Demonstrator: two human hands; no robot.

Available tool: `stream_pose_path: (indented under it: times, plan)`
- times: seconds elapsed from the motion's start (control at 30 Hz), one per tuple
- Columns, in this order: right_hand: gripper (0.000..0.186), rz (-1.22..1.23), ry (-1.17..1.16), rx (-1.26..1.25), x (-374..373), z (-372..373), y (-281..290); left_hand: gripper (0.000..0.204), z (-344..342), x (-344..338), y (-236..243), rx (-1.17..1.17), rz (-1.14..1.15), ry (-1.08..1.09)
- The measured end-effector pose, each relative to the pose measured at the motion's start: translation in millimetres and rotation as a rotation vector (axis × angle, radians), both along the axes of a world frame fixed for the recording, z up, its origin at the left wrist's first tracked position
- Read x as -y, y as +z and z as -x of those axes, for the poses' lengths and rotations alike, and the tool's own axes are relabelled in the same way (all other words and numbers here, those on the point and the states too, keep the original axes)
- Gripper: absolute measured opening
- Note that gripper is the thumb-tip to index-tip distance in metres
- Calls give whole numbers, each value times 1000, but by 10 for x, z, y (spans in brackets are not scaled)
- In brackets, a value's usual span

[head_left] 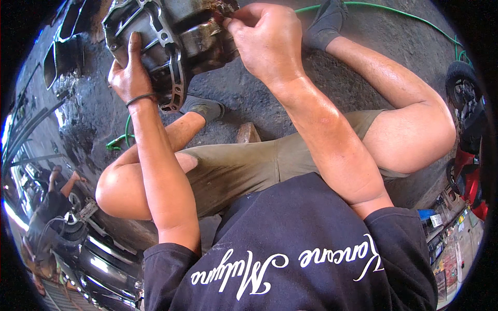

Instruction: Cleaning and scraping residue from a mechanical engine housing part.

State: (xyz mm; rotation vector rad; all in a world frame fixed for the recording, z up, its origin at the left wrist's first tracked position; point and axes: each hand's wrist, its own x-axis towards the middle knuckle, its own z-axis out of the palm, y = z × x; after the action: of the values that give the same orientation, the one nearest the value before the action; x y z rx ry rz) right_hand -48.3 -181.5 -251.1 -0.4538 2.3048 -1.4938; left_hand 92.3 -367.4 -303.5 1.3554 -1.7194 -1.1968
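Observation:
At the top centre I hold a dark, oily metal engine casing (pixel 194 36) with a bolt-holed flange (pixel 166 52). My left hand (pixel 129 78) grips its left side, thumb pointing up along it. My right hand (pixel 264 44) is closed at the right end of the casing, thumb and forefinger pressed at a reddish-brown, grimy spot (pixel 220 10); whether they hold something small there I cannot make out. A thin dark band circles my left wrist.
I sit on dark grimy floor (pixel 259 103) with bent legs, near a wooden block (pixel 248 132) and green hose (pixel 363 5). Black parts (pixel 65 52) lie upper left. Another person (pixel 44 217) is beside a black vehicle (pixel 104 259). Wheels and red bodywork (pixel 469 155) stand right.

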Motion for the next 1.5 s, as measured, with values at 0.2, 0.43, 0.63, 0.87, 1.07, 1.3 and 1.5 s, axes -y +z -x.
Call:
stream_pose_path:
  times: [0.2,0.43,0.63,0.87,1.07,1.3,1.5]
  plan:
    - [13,-108,-62,-219,118,-23,-89,51,2,-7,16,-2,-17,0]
    - [19,-247,80,-369,168,62,-79,51,39,58,18,49,12,12]
    - [19,-256,417,-631,43,261,-214,49,-19,263,-48,11,-47,0]
    - [14,147,494,-836,100,862,-316,46,-248,490,-126,2,-106,18]
    - [23,14,91,-951,-98,1300,-767,39,-320,582,-315,15,-85,-55]
    - [23,242,442,-253,60,508,-393,36,-330,483,-167,-3,-90,-59]
    - [27,140,441,-423,151,107,-323,38,-252,366,-88,87,-2,-61]
